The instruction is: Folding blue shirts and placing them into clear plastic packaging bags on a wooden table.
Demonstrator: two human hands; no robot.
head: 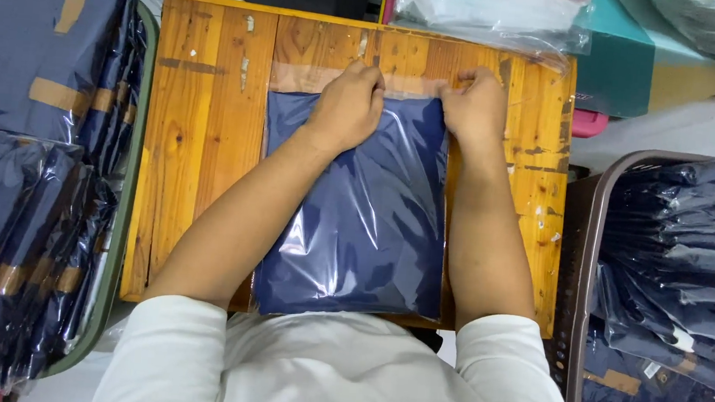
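A folded navy garment in a clear plastic bag (365,219) lies flat on a small wooden table (210,130). Both of my hands rest on the bag's far end, where its open flap lies on the wood. My left hand (348,102) presses down on the flap's left part with fingers curled at the edge. My right hand (473,106) pinches the flap at its right part. My forearms run along both sides of the bag. I wear a white short-sleeved shirt.
On the left stands a green crate (123,208) packed with bagged navy garments (21,157). A brown perforated basket (592,245) at the right holds loose folded navy garments (685,252). Clear plastic bags (491,12) and a teal box (614,68) lie beyond the table.
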